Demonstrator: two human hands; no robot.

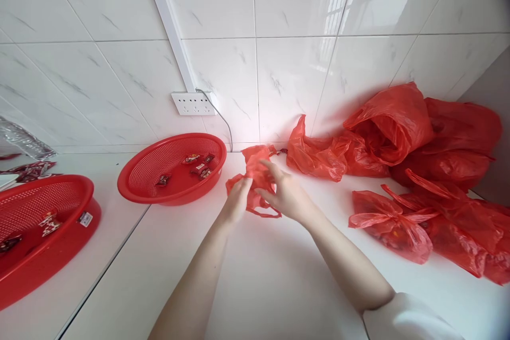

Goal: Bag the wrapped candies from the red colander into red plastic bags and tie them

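A crumpled red plastic bag [256, 162] is held above the white counter, with a loop handle hanging at its lower end. My left hand [238, 200] pinches the bag's left side, thumb pointing up. On the other side, my right hand [290, 194] is at the bag with thumb and fingers apart. Whether its fingertips touch the plastic is hard to make out. A red mesh basket [129, 180], holding several small wrapped snacks [200, 170], stands left of my hands.
Another red basket [85, 196] with a few packets is at the far left. Loose red bags [319, 154] lie by the tiled wall, and filled, knotted bags [398, 228] sit at right. A socket strip [194, 103] with a cable is on the wall.
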